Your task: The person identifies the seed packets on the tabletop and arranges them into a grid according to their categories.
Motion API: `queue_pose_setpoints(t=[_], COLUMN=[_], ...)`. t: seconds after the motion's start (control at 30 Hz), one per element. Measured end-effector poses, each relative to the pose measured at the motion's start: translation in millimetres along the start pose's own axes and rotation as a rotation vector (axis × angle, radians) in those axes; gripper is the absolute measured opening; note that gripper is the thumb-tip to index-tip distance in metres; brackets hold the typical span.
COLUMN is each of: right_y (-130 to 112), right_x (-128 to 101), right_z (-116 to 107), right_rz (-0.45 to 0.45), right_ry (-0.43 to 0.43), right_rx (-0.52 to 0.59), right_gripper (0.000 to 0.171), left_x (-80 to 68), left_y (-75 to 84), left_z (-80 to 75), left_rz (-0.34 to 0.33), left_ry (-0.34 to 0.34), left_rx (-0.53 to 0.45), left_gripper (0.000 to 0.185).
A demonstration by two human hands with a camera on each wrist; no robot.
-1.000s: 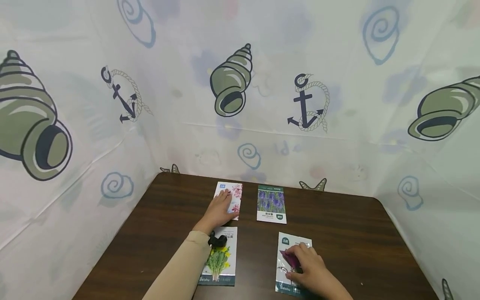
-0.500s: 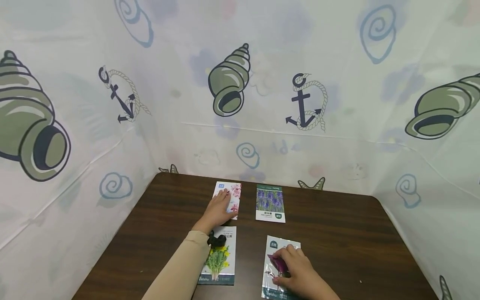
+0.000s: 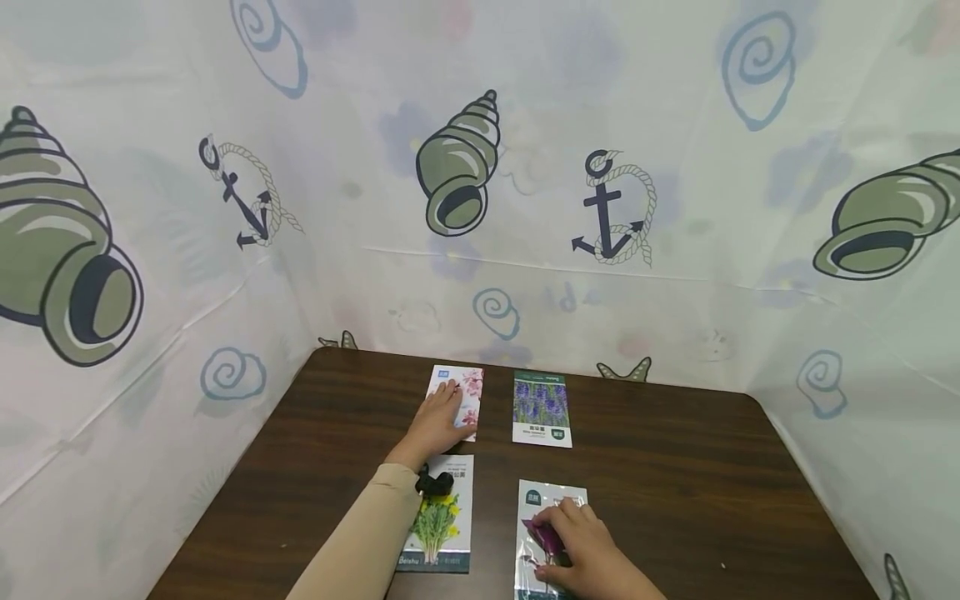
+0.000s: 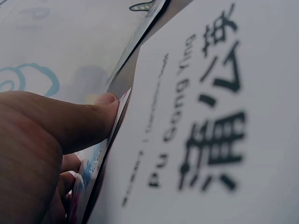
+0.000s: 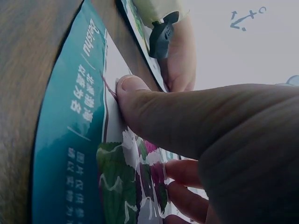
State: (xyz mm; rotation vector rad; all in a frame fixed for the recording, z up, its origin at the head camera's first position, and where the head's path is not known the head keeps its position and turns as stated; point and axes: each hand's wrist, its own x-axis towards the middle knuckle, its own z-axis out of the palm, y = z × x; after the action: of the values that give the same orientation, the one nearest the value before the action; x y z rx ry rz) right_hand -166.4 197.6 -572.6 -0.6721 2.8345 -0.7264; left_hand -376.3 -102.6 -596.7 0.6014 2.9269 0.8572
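Flat on a pink-blossom seed packet [image 3: 471,387] rests my left hand [image 3: 431,425], fingers extended over it. Under that wrist lies a yellow-flowered seed packet [image 3: 450,542], whose printed "Pu Gong Ying" face fills much of the left wrist view. My right hand [image 3: 588,550] presses a seed packet with a purple-leaved plant [image 3: 551,493] to the table, thumb and fingertips spread over its front. In the right wrist view the thumb lies on that packet's glossy face [image 5: 60,140], with several fingertips touching farther along. The hand covers part of the picture.
A purple-flowered seed packet [image 3: 542,408] lies at the back, right of the blossom packet. All lie on a dark wood table [image 3: 675,467]. A white cloth [image 3: 540,300] printed with shells and anchors hangs behind and at both sides.
My right hand has slid the purple-leaved packet leftward and slightly nearer to me, closer to the yellow-flowered packet. My left hand has stayed on the blossom packet.
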Motion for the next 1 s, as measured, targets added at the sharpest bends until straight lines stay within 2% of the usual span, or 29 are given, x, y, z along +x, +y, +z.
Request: queue_pose_setpoints(t=[0.47,0.63,0.8,1.0], right_y=[3.6,5.0,4.6,1.0], right_x=[0.0,-0.3,1.5,3.1], right_z=[-0.4,1.1,2.2,3.2], right_rz=[-0.019,-0.006,-0.014,-0.035], right_ry=[0.014,0.005,-0.012,-0.019], right_rx=[0.012,0.015,0.021,0.023], right_gripper=[0.060,0.060,0.059,0.062], left_x=[-0.1,0.1,2.0,4.3], left_y=[3.6,4.9,-1.2,-5.6], left_z=[-2.0,-2.1,3.5,5.3], left_rz=[-0.014,0.000,0.017,-0.004], left_ry=[-0.020,-0.023,-0.008,-0.011], left_rx=[0.023,0.013,-0.012,0.007], left_gripper=[0.088,0.087,0.088,0.088])
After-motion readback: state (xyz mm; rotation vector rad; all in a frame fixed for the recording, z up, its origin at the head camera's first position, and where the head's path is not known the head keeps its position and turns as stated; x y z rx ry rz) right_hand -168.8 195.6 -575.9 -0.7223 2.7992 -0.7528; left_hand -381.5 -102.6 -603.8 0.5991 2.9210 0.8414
